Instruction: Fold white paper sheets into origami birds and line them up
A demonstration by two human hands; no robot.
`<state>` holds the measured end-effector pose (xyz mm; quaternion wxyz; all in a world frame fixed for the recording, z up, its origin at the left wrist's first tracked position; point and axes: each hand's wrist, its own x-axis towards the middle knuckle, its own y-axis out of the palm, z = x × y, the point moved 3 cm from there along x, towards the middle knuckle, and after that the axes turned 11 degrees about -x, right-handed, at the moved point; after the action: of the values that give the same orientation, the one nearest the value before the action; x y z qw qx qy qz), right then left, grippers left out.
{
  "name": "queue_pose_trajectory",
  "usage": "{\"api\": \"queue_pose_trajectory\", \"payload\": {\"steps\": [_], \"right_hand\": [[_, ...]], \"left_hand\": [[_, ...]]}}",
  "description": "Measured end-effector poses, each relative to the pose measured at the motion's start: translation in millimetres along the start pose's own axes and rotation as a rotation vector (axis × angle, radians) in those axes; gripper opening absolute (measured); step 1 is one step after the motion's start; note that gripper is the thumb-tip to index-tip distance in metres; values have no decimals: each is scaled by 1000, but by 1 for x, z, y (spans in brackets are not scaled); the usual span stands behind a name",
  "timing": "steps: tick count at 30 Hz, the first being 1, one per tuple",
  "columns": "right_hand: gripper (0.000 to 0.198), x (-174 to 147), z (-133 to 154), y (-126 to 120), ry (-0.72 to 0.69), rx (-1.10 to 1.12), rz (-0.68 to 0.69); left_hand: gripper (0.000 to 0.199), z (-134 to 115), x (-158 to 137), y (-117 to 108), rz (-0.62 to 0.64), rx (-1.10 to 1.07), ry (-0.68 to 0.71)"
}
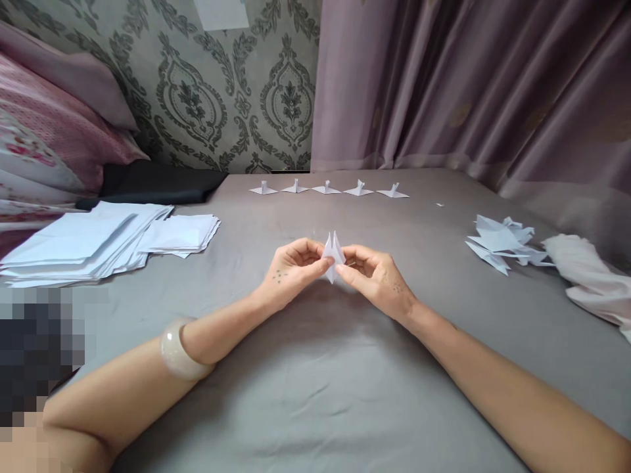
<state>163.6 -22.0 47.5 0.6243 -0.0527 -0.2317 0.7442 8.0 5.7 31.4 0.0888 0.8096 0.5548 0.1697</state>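
Observation:
Between my two hands, above the middle of the grey cloth, is a folded piece of white origami paper (334, 255) with two narrow points upward and one point downward. My left hand (294, 269) pinches its left side, thumb in front and fingers curled behind. On the other side my right hand (375, 274) grips it the same way, the thumb near the lower middle. The fingertips behind the paper are partly hidden. Beyond the hands, several folded white paper cranes (327, 188) stand in a row with wings spread.
At the left lie a stack of large white sheets (73, 243) and a pile of smaller squares (180, 234). A heap of folded paper pieces (505, 240) is at the right, beside a pale crumpled cloth (586, 269). A black item (162, 182) lies at the back left.

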Motion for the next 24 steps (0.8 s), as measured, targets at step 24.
{"api": "queue_pose_trajectory", "payload": {"steps": [24], "right_hand": [[26, 5, -17, 3, 250, 213, -37]], "left_hand": [[22, 9, 3, -5, 14, -115, -183]]}}
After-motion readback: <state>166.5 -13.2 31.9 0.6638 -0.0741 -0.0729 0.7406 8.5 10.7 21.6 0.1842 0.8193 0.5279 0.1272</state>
